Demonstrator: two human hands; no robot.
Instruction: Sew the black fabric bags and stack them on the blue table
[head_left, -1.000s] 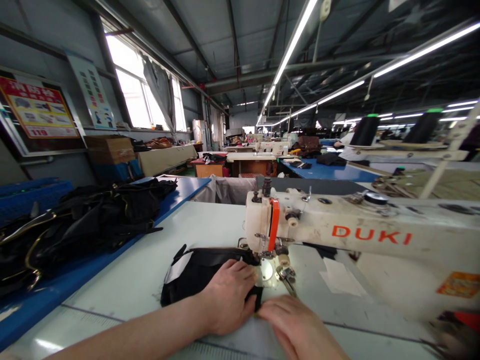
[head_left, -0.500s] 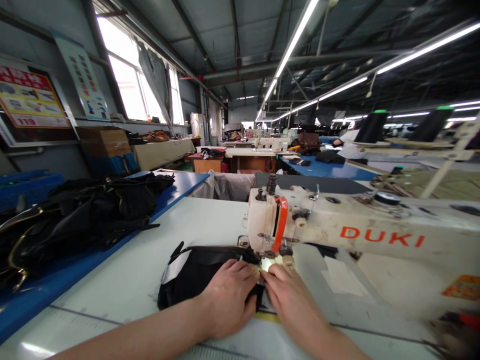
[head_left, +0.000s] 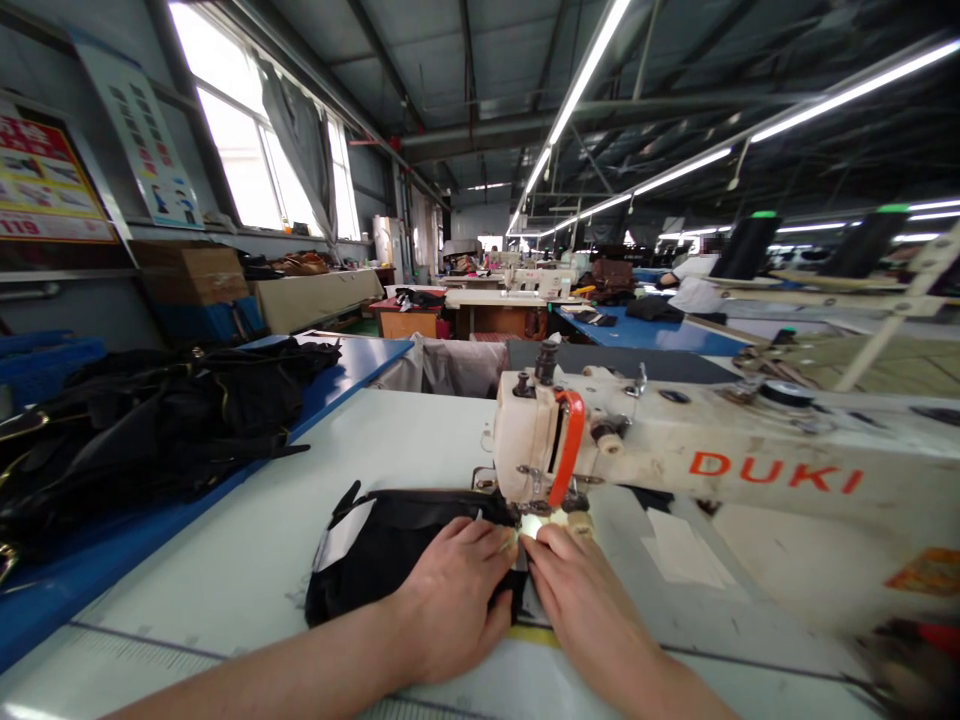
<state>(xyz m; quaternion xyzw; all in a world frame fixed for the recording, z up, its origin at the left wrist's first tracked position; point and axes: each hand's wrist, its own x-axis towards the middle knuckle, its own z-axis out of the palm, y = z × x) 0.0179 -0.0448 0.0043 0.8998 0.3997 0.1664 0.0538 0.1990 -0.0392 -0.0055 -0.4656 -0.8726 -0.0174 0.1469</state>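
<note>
Cloth (head_left: 367, 560) on worktable (head_left: 412, 430) — right edge perhaps under sewing machine (head_left: 645, 435), fabric pile (head_left: 172, 430) on left table (head_left: 364, 365), box (head_left: 184, 272) behind

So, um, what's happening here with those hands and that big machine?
A person has both bare hands at a white sewing machine marked DUKI. The left hand lies on a black fabric piece, and the right hand is close beside it, fingertips near the piece's right edge, just below the machine's head. Whether those fingers grip the cloth is hard to see. The piece rests on the pale worktop. More black fabric is heaped on the blue table to the left.
</note>
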